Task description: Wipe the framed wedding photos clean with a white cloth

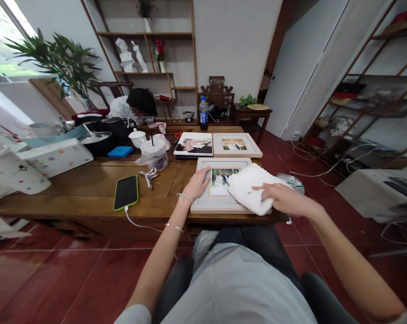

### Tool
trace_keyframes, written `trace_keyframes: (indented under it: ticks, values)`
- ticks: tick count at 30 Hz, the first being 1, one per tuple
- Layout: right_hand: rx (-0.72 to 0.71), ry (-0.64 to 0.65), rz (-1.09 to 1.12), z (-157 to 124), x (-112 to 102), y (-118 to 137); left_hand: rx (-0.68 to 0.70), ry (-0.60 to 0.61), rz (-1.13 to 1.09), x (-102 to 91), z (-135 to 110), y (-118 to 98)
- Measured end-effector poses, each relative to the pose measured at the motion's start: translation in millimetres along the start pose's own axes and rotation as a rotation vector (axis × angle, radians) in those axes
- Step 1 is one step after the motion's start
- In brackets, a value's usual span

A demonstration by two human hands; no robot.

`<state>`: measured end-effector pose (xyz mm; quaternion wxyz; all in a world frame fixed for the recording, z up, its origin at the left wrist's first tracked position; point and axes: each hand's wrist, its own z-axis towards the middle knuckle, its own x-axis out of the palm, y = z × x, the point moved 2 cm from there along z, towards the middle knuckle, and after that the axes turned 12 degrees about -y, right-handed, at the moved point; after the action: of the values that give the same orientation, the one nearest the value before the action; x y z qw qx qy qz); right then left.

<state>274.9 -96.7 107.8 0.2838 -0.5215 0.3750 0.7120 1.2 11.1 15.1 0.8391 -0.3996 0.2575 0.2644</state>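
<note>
A photo frame (203, 203) with a pale wooden rim lies flat at the table's front edge, a picture of two people inside its mat. My left hand (197, 183) rests on the frame's left side, fingers stretched out and holding nothing. In my right hand (280, 196) is a folded white cloth (250, 186), which lies over the right part of the frame and hides some of the picture. Behind it are a second photo frame (255, 146) and a photo album (194, 145) with a picture on its cover.
A phone (126, 192) with a charging cable, a metal clamp-like piece (150, 176), a plastic-wrapped cup (153, 153) and a blue box (120, 151) occupy the table's left. A bottle (203, 114) stands behind the album. Across the table is another person (141, 102). A clear package (293, 183) lies right of the frame.
</note>
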Motion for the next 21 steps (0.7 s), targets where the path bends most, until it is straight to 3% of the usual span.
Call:
trace_keyframes:
  ticks: [2,3,5,7,9,10,12,16,18,21]
  values:
    - [0.035,-0.020,0.207,-4,-8,-27,0.006,-0.003,-0.001,-0.2,0,0]
    - [0.096,-0.094,0.293,-5,-11,-40,0.008,-0.004,-0.003,-0.2,0,0]
    - [0.268,-0.408,0.386,-3,-19,-63,0.010,-0.007,-0.005,-0.2,-1,0]
    - [0.398,-0.824,0.337,1,-28,-77,0.006,-0.006,-0.005,-0.4,-1,-1]
    - [0.389,-1.123,0.174,10,-33,-79,-0.001,-0.003,-0.003,-0.8,-1,-1]
    - [0.339,-1.178,0.081,17,-33,-77,-0.002,-0.001,-0.003,-1.0,-1,-1]
    - [0.189,-1.101,-0.082,38,-27,-70,0.003,-0.002,-0.004,-1.5,-1,-1]
    - [-0.062,-0.597,-0.270,81,13,-58,0.010,-0.005,-0.005,-1.6,-1,-1]
    - [-0.113,-0.390,-0.308,96,36,-55,0.007,-0.004,-0.002,-1.0,-1,0]
    - [-0.119,-0.244,-0.354,104,56,-49,0.011,-0.006,0.000,-0.2,-1,1]
